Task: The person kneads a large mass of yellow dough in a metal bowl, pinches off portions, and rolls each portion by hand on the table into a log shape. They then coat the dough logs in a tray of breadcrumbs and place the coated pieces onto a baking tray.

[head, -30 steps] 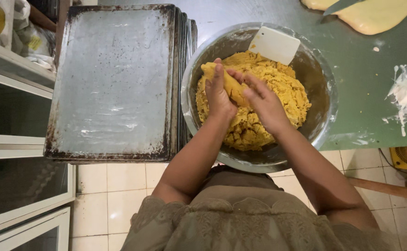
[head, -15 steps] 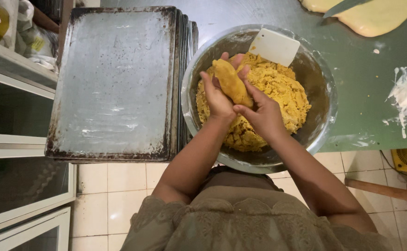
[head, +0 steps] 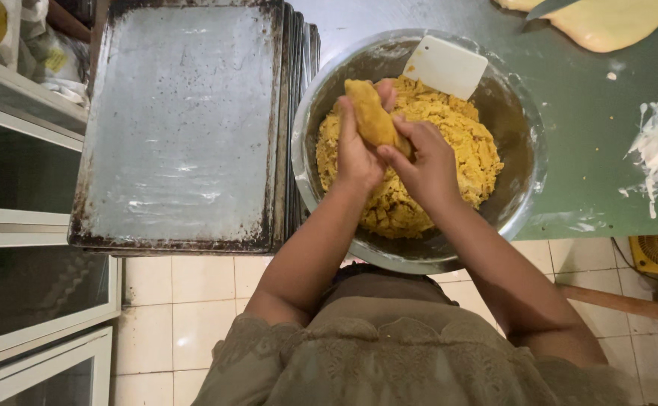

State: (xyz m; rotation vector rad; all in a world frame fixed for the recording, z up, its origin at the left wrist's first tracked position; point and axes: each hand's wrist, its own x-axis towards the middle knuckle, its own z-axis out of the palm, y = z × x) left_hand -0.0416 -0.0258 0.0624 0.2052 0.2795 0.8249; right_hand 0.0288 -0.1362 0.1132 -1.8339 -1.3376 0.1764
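dough piece (head: 372, 114): yellow, smooth, elongated log | hands: left hand (head: 357, 154) and right hand (head: 425, 162) both clasp it

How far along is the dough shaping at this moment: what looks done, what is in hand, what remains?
Done: little that shows. The top baking tray of the stack carries no shaped pieces.

In hand: the left hand and right hand press one elongated yellow dough piece between them, above the metal bowl.

Left: a large heap of crumbly yellow dough fills the bowl, with a white scraper leaning inside.
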